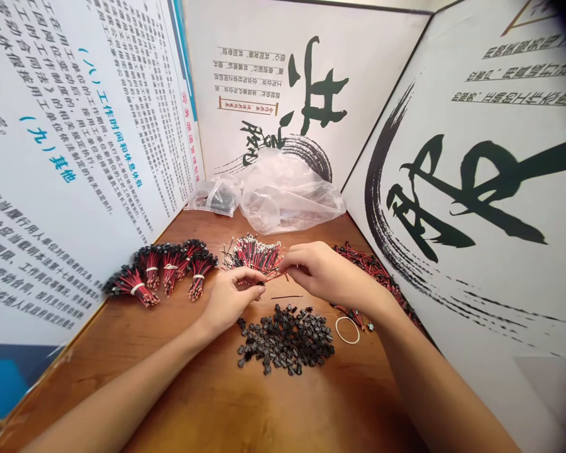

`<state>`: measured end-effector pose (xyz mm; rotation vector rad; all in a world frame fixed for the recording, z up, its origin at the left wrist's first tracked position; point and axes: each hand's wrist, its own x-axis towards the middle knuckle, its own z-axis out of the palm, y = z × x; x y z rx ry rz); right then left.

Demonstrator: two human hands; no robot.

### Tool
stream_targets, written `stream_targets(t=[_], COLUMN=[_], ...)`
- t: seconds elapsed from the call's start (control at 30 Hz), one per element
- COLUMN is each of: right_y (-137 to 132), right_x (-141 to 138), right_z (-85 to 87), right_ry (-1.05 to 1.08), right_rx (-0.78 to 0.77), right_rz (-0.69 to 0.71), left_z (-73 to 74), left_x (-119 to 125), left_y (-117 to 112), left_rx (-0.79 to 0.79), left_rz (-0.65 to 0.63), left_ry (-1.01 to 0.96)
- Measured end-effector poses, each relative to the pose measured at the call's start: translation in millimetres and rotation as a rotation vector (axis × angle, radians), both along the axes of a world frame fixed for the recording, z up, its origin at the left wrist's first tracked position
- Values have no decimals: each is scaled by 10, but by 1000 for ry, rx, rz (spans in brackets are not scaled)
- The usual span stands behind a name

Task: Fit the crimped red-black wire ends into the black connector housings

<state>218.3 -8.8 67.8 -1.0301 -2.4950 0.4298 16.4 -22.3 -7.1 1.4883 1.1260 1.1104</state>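
My left hand (231,296) and my right hand (321,274) meet above the wooden table, pinching a red-and-black wire pair (274,277) between their fingertips. Its end near my left fingers looks dark, but the fingers partly hide it. Just beyond my hands lies a loose bunch of red-and-black wires (255,255). Below them is a heap of small black plastic connectors (285,340). A single thin dark wire (287,296) lies between my hands and that heap. Banded bundles of red-and-black wires with black ends (165,267) sit to the left of my left hand.
More red-and-black wires (372,270) lie along the right wall, with a rubber band (347,330) near them. Two plastic bags (287,195) (214,196) sit at the back of the wooden table (311,402). Tall printed boards (75,126) (476,189) enclose the left and right sides.
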Motion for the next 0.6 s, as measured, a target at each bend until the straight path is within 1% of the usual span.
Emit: stream_targets(t=[0.1,0.2,0.33,0.47,0.6], right_y=[-2,4,23,41,50], right_x=[-28,-55,-89,-136,-185], right_z=[-52,-100,-143,-179,-215], right_ry=[-67,-120,-123,-87,-48], right_rx=[39,94,174,175,177], right_rz=[-36,-77,-18,42,70], left_z=[6,10,10,3,-20], left_x=[7,22,35,29,23], left_y=[-9,-22,-33,-31,-30], left_rx=[-2,-21,-48,-39,-36], left_rz=[4,9,-6,-5,14], left_ry=[-7,-56,-92,-83,-84])
